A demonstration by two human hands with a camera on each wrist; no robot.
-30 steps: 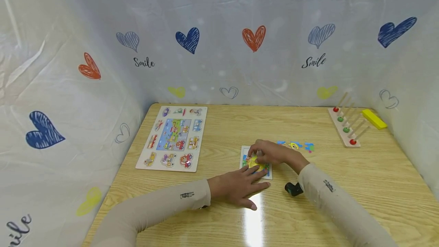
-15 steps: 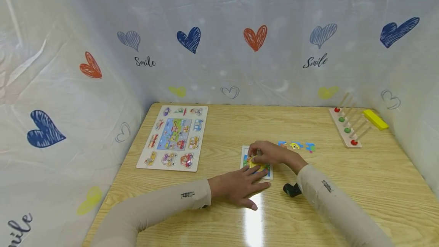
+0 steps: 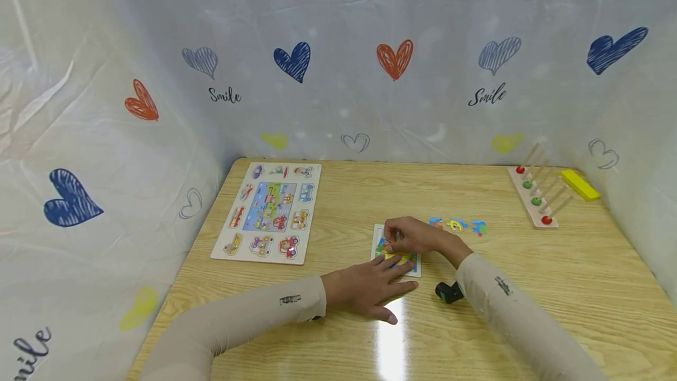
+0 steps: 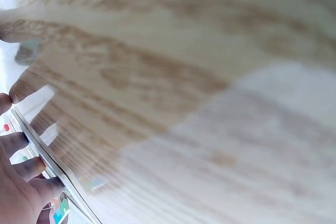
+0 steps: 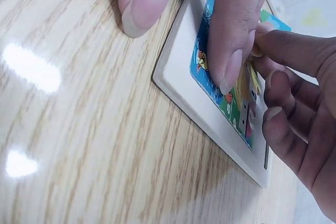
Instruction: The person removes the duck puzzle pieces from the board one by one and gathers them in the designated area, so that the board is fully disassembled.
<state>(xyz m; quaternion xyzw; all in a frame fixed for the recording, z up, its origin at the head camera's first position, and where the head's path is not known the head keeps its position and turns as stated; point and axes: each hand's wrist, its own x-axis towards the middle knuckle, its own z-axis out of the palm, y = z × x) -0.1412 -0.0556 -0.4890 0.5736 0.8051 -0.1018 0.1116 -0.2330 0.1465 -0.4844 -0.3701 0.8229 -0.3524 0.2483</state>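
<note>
My left hand [image 3: 367, 290] lies with fingers spread, some fingertips pressing on a small jigsaw board [image 3: 378, 233] with a white frame. In the right wrist view, one left finger [image 5: 233, 30] rests on the blue and green picture. My right hand [image 3: 415, 235] bends over the board's far side. Its thumb and index finger pinch a yellowish jigsaw piece [image 5: 254, 80] at the picture, mostly hidden by the fingers. The left wrist view has my left fingers [image 4: 29, 167] over the board's edge [image 4: 58, 169].
Three loose jigsaw pieces [image 3: 456, 225] lie just beyond the right hand. A large vehicle puzzle board [image 3: 309, 240] is at left. At far right stand a pegged board [image 3: 531, 204] with red and green beads and a yellow block [image 3: 580, 185]. A black object [image 3: 448, 293] shows beside the right sleeve.
The right hand's fingertips have shifted slightly over the board, and its wrist has moved a little left. The left hand keeps its place.
</note>
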